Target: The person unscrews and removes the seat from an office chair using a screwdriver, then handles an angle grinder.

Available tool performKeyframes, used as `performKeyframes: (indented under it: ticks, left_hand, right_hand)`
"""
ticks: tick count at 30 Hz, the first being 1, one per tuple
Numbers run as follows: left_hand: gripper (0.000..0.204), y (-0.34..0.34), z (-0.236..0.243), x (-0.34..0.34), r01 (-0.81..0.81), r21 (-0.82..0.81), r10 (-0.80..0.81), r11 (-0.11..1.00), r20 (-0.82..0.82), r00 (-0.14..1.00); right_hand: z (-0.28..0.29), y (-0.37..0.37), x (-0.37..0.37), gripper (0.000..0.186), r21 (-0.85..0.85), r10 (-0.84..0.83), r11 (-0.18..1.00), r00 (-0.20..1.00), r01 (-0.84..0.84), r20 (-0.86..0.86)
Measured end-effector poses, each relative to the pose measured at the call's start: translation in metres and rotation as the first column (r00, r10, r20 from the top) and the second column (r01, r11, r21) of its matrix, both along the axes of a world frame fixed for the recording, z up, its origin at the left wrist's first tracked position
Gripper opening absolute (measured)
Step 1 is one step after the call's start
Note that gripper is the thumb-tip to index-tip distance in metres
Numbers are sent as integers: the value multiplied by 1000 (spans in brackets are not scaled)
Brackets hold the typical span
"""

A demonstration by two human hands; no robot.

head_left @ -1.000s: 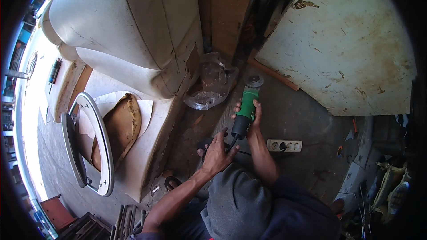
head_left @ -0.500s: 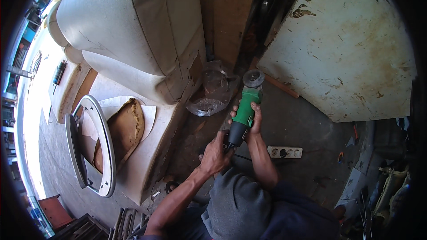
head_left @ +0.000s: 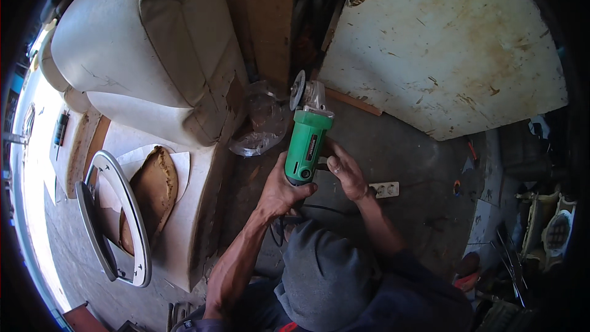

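Observation:
A green angle grinder is held upright in front of me, its disc turned edge-on toward the left. My left hand is closed around the dark rear end of the grinder, thumb across its lower front. Beside the green body, my right hand has its thumb lifted off and its fingers loosely extended. Some of those fingertips pass behind the grinder, so whether they touch it is hidden. A dark cord runs below the hands.
A cream padded seat stands at the left, with a grey oval frame and a brown curved piece by its base. A clear plastic bag lies beyond the grinder. A stained white board leans far right; a white power strip lies nearby.
The grinder has turned, bringing its disc from facing up to edge-on. My left hand has a fuller grip on its rear, while my right hand has loosened from the body. The view has shifted right.

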State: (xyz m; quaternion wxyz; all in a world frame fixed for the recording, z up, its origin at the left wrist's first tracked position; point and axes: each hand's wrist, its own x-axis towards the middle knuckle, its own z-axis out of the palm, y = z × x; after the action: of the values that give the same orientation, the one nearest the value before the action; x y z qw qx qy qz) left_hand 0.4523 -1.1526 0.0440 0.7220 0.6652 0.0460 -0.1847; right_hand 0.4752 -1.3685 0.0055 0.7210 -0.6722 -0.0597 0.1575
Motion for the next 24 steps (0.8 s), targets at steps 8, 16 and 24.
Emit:
performKeyframes:
  ticks: [8,16,24]
  left_hand:
    - [72,-3,5,-5,97,-19,-95,995,83,992]
    - [73,8,36,-3,33,-18,-31,999,120,992]
    - [75,10,33,-9,40,42,-47,998,180,983]
  right_hand:
    - [-77,-209,-92,68,-999,319,-48,948,7,-9]
    - [-144,-201,-113,70,-945,-240,95,929,312,282]
    - [-130,-192,-105,68,-876,-353,135,849,462,393]
